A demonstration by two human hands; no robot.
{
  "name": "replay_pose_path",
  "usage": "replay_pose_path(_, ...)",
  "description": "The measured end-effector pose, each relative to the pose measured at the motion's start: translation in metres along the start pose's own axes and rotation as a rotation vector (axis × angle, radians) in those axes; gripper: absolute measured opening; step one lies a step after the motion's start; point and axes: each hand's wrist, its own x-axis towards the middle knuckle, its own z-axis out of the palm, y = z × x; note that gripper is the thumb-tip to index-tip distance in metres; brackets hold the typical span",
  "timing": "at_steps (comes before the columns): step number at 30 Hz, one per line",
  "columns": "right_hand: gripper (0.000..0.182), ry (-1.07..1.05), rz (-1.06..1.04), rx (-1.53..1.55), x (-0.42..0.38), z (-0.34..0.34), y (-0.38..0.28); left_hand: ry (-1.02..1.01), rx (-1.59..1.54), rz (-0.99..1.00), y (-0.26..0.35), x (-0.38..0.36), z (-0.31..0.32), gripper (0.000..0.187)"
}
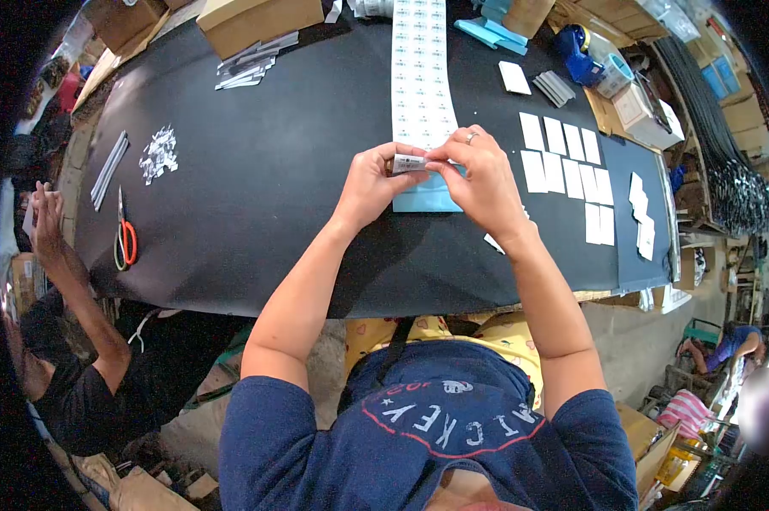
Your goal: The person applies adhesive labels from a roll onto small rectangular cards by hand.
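A small white label with dark print (407,163) is held up between both hands over the table. My left hand (365,186) grips it between thumb and fingers. At its right end, my right hand (485,177) pinches with thumb and forefinger, and a ring shows on one finger. Below the hands lies a light blue sheet (425,203), partly hidden by them. A long strip of printed labels (420,77) runs from the table's far side down to just behind the fingers.
Rows of white cards (554,172) lie to the right, with a blue tape dispenser (578,55) beyond. Orange-handled scissors (126,243), paper scraps (159,155) and grey strips (109,170) lie left. A cardboard box (261,24) stands at the back. Another person's hand (48,217) is at far left.
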Motion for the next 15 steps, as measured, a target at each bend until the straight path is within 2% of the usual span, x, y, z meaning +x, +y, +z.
replay_pose_path(5,0.007,0.078,-0.083,-0.045,-0.003,0.004,0.001,-0.016,-0.067,-0.013,0.002,0.0,0.001,0.022)
replay_pose_path(7,0.012,0.12,-0.199,-0.133,-0.004,0.005,0.002,-0.025,-0.104,-0.026,0.003,0.0,0.001,0.023)
replay_pose_path(10,0.016,0.153,-0.266,-0.197,-0.007,0.006,0.001,-0.024,-0.126,-0.056,0.004,0.0,-0.001,0.021)
replay_pose_path(13,0.016,0.128,-0.25,-0.188,-0.009,0.003,0.001,-0.048,-0.082,-0.059,0.009,-0.002,-0.001,0.028)
replay_pose_path(15,0.017,0.123,-0.239,-0.171,-0.008,0.002,0.003,-0.084,-0.177,-0.023,0.013,-0.002,0.0,0.038)
